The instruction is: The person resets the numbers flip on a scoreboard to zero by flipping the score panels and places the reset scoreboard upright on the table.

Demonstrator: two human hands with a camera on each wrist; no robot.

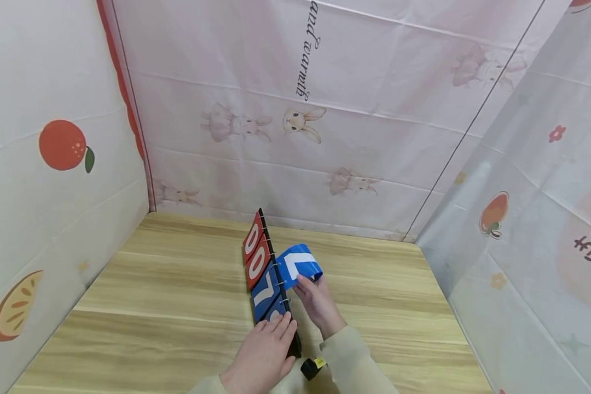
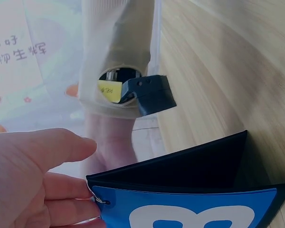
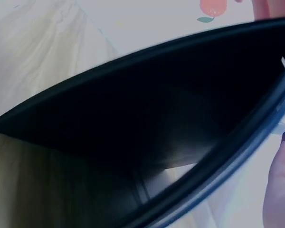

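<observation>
A tabletop flip scoreboard (image 1: 296, 346) stands tent-shaped on the table, its ringed cards red at the far end and blue at the near end. My right hand (image 1: 320, 306) pinches a blue number card (image 1: 284, 269), bent into a curl at the right of the top edge. Over the near end lies my left hand (image 1: 266, 353), its fingers straight and touching the top edge. In the left wrist view, the left fingertips meet the board beside a ring, above a blue card (image 2: 118, 209) with a white figure. The board's dark inside (image 3: 156, 104) fills the right wrist view.
The wooden table (image 1: 177, 306) extends to both sides of the scoreboard. Printed curtains (image 1: 256, 180) close off the back, left and right. A black device (image 1: 309, 369) with a yellow label sits at the right sleeve, near the board's close end.
</observation>
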